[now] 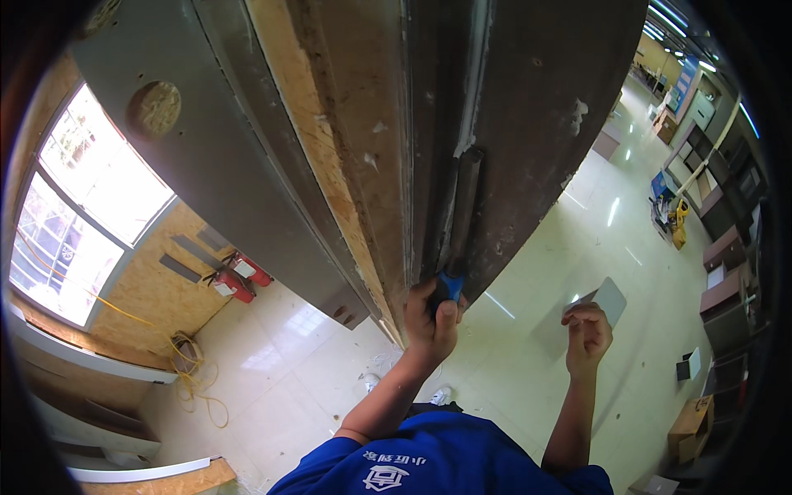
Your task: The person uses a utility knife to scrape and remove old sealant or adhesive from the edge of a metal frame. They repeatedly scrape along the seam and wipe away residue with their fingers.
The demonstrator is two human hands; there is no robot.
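My left hand [431,326] is closed round the blue handle of a long dark tool [465,202]. The tool's straight shaft runs upward along a dark panel [528,148] in front of me, beside a groove with a whitish line [473,91] in it. My right hand [587,332] is held out to the right, away from the panel, fingers curled in. Whether anything is inside those fingers is hidden. Left of the dark panel runs a raw wood board edge [334,165], and then a grey board [223,165] with a round hole [154,109].
Two red fire extinguishers [234,285] stand by the wall under the window [82,206]. A yellow cord [194,384] lies coiled on the tiled floor [280,363]. A grey plate [609,301] is beyond my right hand. Cabinets [724,256] and a cardboard box [691,429] line the right side.
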